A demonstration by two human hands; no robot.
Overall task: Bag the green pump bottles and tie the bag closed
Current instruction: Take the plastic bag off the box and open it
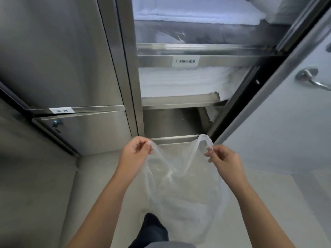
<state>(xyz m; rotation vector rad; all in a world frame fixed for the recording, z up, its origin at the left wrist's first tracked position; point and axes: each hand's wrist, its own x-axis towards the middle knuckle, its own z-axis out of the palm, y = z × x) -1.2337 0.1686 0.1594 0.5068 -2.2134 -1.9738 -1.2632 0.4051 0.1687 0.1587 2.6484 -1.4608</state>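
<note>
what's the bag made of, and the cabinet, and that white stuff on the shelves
bag: thin clear plastic film, it seems; the floor shows through and it hangs in soft wrinkles. Both hands pinch its rim, left hand, right hand.
cabinet: brushed stainless steel by the look, grey with dull streaky reflections.
white stacks: probably folded cloth, matte with layered edges; too blurred to be sure.

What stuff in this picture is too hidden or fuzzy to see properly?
Head view only:
- Green pump bottles: none in view, so where they are cannot be told.
- Shelf label: print too blurred to read in full.
- Smaller label on the left cabinet: too blurred.
- Clear plastic bag: its bottom fades against the pale floor.
- White folded linens: blurred; count unclear.
- Top shelf stack: cut off by the frame edge.
</note>
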